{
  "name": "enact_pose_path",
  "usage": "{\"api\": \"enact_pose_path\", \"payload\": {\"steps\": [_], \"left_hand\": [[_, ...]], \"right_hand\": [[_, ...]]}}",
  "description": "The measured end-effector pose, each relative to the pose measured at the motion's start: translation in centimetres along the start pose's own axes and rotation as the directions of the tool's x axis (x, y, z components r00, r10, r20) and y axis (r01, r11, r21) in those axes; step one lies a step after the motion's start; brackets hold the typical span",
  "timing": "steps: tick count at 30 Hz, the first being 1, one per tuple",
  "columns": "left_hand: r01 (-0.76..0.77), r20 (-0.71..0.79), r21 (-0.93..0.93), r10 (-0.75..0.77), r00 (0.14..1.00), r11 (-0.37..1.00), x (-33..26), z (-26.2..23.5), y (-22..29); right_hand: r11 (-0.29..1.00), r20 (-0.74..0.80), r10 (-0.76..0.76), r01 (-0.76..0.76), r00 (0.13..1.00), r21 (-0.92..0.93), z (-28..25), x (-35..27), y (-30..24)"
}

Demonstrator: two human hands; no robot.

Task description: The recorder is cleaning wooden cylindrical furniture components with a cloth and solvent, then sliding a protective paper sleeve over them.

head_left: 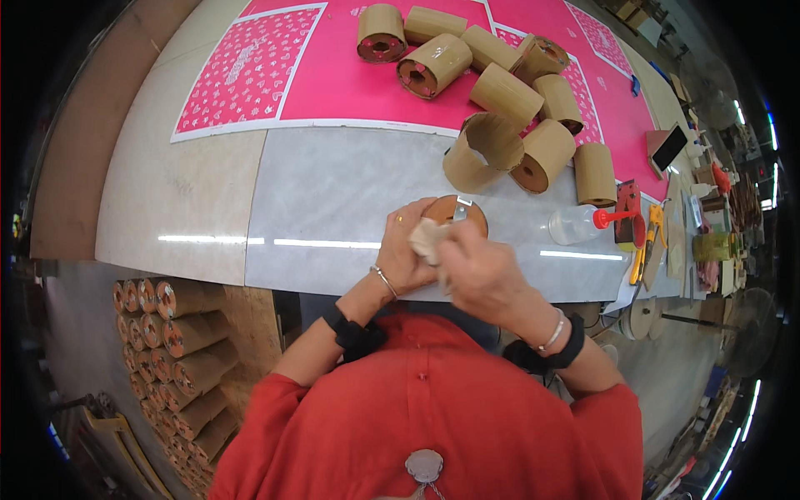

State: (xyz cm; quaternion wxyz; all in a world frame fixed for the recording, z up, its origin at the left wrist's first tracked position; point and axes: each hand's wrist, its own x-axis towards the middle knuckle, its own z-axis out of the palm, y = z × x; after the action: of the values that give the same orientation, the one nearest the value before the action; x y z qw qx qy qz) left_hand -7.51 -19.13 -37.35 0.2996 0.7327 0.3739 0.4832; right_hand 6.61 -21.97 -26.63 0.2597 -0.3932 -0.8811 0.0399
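Observation:
At the near edge of the table, my left hand point(403, 248) is closed round the side of a round piece with a reddish-brown end face point(439, 210). A small shiny metal strip point(462, 207) sits on that face. Over the same piece, my right hand point(485, 273) is bunched on a crumpled beige cloth point(426, 239), which touches the face near my left fingers. Most of the round piece's body is hidden by my hands. Just beyond it stands an open, hollow cardboard tube point(475, 167).
Several brown cardboard cylinders point(504, 93) lie and stand on pink printed sheets point(350, 87). At right are a clear squeeze bottle point(575, 225) with a red nozzle, a yellow cutter point(653, 237) and a phone on a stand point(668, 150). More cylinders point(196, 337) are stacked at lower left.

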Motion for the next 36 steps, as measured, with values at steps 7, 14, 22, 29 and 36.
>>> {"api": "enact_pose_path", "payload": {"steps": [7, 14, 22, 29, 36], "left_hand": [[0.061, 0.033, 0.038, -0.062, 0.997, 0.997, 0.3, -0.2, 0.3], [-0.078, 0.096, 0.117, 0.067, 0.993, 0.99, 0.3, -0.3, -1.0], [0.074, 0.079, -0.04, -0.07, 0.994, 0.996, 1.3, -0.6, 1.2], [-0.098, 0.006, 0.23, 0.099, 0.995, 0.968, 0.4, -5.5, 6.3], [-0.181, 0.33, -0.071, 0.194, 0.924, 0.981, 4.0, 0.2, 13.2]], "right_hand": [[0.987, -0.063, 0.122, -0.128, 0.991, -0.093, 0.8, 3.1, 4.4], [0.998, -0.022, -0.006, 0.004, 1.0, -0.059, 1.4, 2.2, 0.7], [0.865, -0.206, 0.458, -0.38, 0.865, 0.327, -1.1, -0.7, 4.8], [-0.075, 0.255, 0.864, -0.39, 0.434, 0.918, -3.9, -8.0, 4.7], [-0.121, 0.273, 0.732, -0.276, 0.624, 0.954, -4.6, -8.3, 2.8]]}}
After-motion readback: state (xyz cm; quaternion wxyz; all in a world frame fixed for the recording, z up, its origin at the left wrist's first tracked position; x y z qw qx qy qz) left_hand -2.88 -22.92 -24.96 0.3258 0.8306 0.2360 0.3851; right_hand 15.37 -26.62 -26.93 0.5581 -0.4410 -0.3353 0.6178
